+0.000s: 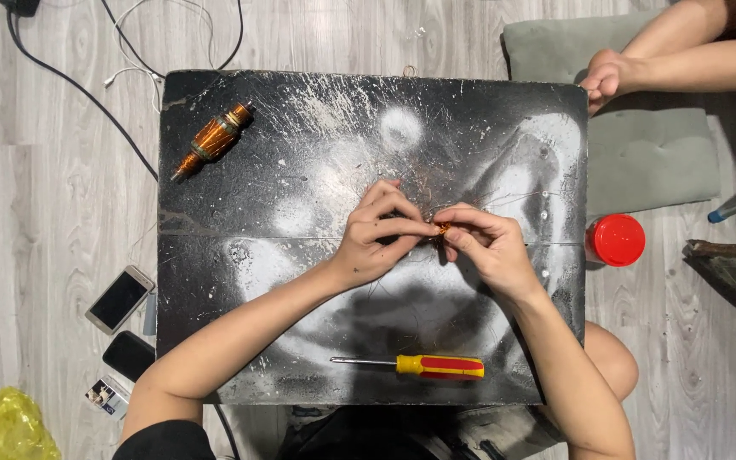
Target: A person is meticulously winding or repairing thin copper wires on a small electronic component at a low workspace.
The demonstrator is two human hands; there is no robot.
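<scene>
Small orange-copper wire piece (442,228), prob. a bit of coil, sits pinched between both hands near the middle of the black, paint-splashed work board (300,111), w/ thin loose wire strands trailing off toward the board's right edge. Left hand (376,234) is curled narrow, thumb and forefinger closed on the piece from its side; right hand (483,243) likewise narrow, fingertips nipping the same piece. Looks like fine unpicking or twisting of wire is the step in hand; next move would need a steady, tiny pull w/o snapping the strand. Yellow-and-red-handled screwdriver (423,366) lies untouched by the near edge. Copper-wound motor armature (213,140) rests at the far-left corner. Another person's hand (604,77) hovers at the far-right corner.
</scene>
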